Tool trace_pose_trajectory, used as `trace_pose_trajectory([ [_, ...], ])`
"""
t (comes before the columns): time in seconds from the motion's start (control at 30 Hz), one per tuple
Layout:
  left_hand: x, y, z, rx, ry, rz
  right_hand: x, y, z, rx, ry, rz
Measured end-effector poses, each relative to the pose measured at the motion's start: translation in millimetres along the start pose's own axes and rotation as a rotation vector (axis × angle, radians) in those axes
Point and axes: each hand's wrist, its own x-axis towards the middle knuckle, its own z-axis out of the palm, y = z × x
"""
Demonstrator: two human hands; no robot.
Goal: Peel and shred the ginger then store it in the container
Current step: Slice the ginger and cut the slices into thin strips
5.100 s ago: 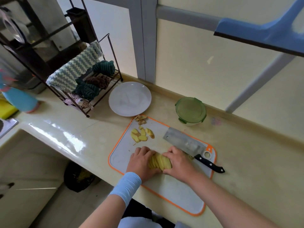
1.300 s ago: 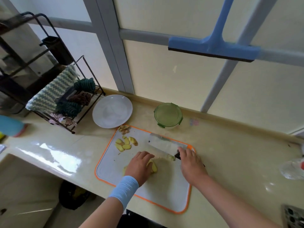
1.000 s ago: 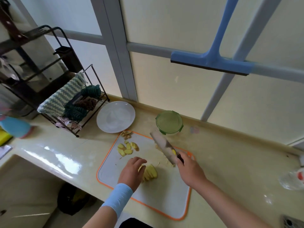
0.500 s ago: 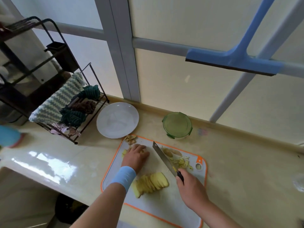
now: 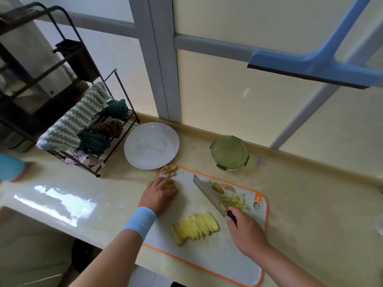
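A white cutting board [image 5: 217, 259] with an orange rim lies on the counter. A fanned row of ginger slices [image 5: 195, 227] rests on its middle. My left hand [image 5: 158, 194] covers loose ginger pieces [image 5: 170, 186] at the board's far left corner, fingers curled over them. My right hand [image 5: 245, 233] grips the black handle of a cleaver [image 5: 208, 195], whose blade is tilted on edge. Shredded ginger [image 5: 235, 200] and two chunks lie beyond the blade. Peels [image 5: 170, 170] sit at the board's far corner. The green-lidded container [image 5: 229, 152] stands behind the board, lid on.
A white plate [image 5: 151, 145] lies left of the container. A black wire rack [image 5: 87, 129] with cloths stands further left. A blue squeegee [image 5: 315, 65] hangs on the window above. A sink edge shows at lower left.
My left hand has left the fanned slices and reached to the loose pieces at the board's far left. My right hand picked up the cleaver and holds it tilted.
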Motion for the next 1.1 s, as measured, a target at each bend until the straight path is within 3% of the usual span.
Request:
trace_pose_trajectory([
  [0.2,-3,24,-9,-0.12,0.119,-0.006,-6,-4,-1,-0.061,0.037,-0.001],
  [0.3,-14,79,1,-0.257,0.109,0.143,-14,3,1,-0.083,0.097,-0.02],
  [0.43,-29,131,28,-0.256,0.001,0.319,-23,18,7,-0.115,0.116,-0.082],
  [0.77,-34,141,37,-0.153,-0.092,0.218,-36,24,28,-0.339,0.208,-0.179],
  [1.1,-25,139,37,-0.12,-0.137,0.263,-32,14,31,-0.409,0.213,-0.245],
])
